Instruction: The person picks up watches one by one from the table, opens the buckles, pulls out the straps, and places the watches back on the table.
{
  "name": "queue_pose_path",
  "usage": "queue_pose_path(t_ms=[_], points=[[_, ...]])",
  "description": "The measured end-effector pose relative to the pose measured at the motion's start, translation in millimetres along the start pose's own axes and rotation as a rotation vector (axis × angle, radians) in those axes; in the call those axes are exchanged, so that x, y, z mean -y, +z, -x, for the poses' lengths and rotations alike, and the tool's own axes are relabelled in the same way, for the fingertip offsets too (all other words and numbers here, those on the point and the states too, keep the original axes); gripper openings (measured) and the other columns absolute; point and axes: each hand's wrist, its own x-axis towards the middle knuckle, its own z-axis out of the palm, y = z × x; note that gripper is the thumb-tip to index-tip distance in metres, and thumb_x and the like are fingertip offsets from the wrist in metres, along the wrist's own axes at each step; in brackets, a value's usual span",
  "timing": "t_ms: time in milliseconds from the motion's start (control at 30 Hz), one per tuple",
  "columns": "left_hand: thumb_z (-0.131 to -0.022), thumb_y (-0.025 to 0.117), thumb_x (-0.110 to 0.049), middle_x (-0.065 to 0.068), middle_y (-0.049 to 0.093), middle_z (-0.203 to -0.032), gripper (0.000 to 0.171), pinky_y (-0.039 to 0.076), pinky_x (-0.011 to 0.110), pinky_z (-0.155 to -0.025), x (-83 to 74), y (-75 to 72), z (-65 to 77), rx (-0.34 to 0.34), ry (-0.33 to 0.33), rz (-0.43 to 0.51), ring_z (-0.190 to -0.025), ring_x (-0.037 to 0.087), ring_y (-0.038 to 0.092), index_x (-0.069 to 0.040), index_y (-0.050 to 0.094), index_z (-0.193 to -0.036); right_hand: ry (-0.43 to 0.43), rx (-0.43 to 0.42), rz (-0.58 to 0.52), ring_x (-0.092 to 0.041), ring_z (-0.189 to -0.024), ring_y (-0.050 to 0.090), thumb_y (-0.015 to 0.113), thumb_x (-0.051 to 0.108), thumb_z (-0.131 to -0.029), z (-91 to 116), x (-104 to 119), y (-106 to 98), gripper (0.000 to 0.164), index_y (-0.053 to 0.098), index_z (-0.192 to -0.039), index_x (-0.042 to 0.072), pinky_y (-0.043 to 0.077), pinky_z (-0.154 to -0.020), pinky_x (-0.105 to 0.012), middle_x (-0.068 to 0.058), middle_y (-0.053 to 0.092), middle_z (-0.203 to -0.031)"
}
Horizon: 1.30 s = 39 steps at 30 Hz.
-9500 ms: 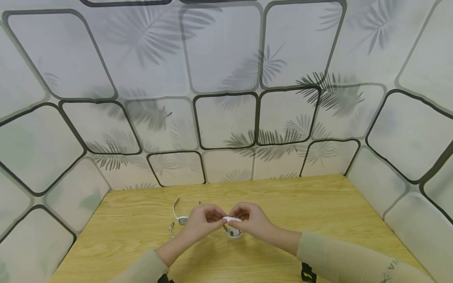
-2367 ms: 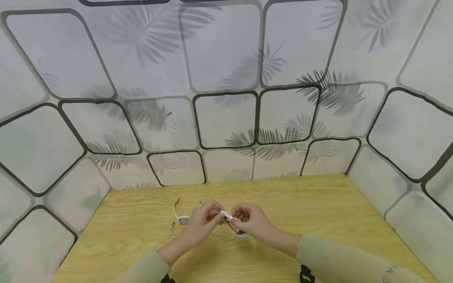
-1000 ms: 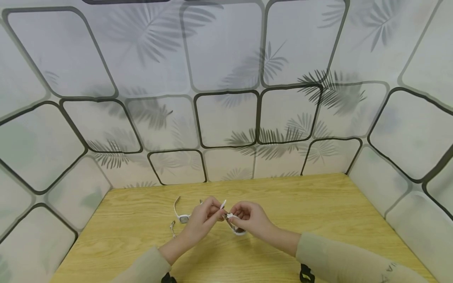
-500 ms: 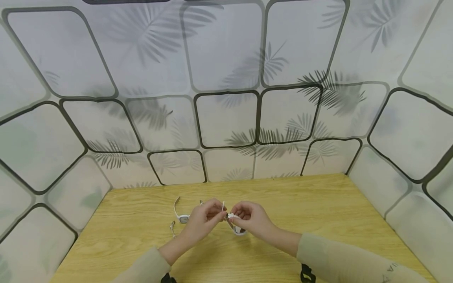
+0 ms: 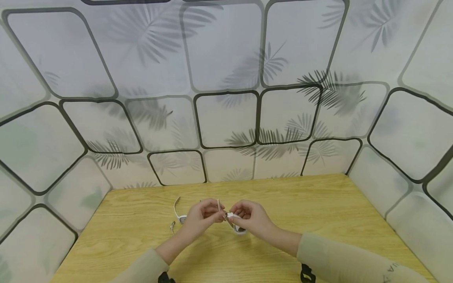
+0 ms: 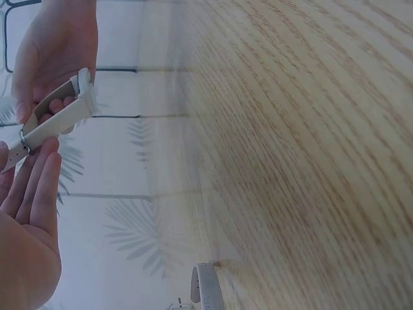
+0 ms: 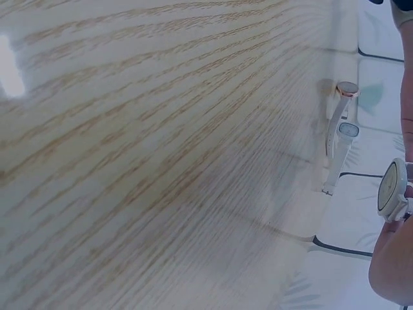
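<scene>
Both hands hold a white wristwatch [image 5: 240,230] above the table, its round face hanging below the fingers. In the left wrist view its pale strap [image 6: 61,121] makes a loop, and a metal buckle [image 6: 24,139] sits on the strap with the holed end beyond it. My left hand [image 5: 202,215] pinches the strap by the buckle; the thin strap end [image 5: 219,204] stands up at its fingers. With thumb and fingers my right hand [image 5: 255,220] grips the other part of the band. The right wrist view shows the watch face [image 7: 389,187] beside the right hand [image 7: 395,261].
On the table [image 5: 301,220], left of the hands, lie a white watch [image 5: 182,219] and another strap [image 5: 172,227], partly behind the left arm. A rose-gold-rimmed watch [image 7: 347,89] shows in the right wrist view. Patterned fabric walls [image 5: 226,122] enclose the table at back and sides.
Earlier the white band lay across between both hands' fingertips. Since then the strap end has turned upright at the left fingers and tipped leftward, and the left hand has shifted slightly left.
</scene>
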Motion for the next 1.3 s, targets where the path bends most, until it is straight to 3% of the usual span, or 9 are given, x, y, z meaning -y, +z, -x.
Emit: queue_pose_path(t_ms=[333,933,1300], points=[[-0.101,0.068,0.002,0.048,0.066,-0.114,0.032,0.067,0.028,-0.082,-2.1,-1.8,0.1,-0.007,-0.016,0.068,-0.088,0.000,0.076,0.026,0.057,-0.118,0.020,0.017,0.003,-0.008,-0.083,0.065,0.078,0.007,-0.095,0.1,0.1,-1.3,0.019,0.071,-0.107,-0.005,0.058,-0.070,-0.018,-0.012,0.073,-0.095],[-0.101,0.067,0.004,0.045,0.069,-0.111,0.024,0.067,0.027,-0.081,-5.1,-2.9,1.3,-0.058,-0.031,0.080,-0.085,0.002,0.077,0.023,0.060,-0.113,0.032,0.023,-0.003,-0.011,-0.085,0.067,0.079,0.008,-0.095,-1.1,7.2,-2.1,0.019,0.071,-0.108,-0.005,0.059,-0.071,-0.018,-0.014,0.074,-0.096],[-0.100,0.068,0.004,0.046,0.069,-0.111,0.024,0.067,0.027,-0.081,-4.8,-2.3,2.8,-0.057,-0.028,0.085,-0.087,0.002,0.077,0.023,0.060,-0.113,-0.013,0.030,0.024,-0.004,-0.086,0.067,0.079,0.010,-0.096,-1.5,2.9,-4.6,0.018,0.074,-0.108,-0.003,0.060,-0.076,-0.019,-0.015,0.075,-0.099]])
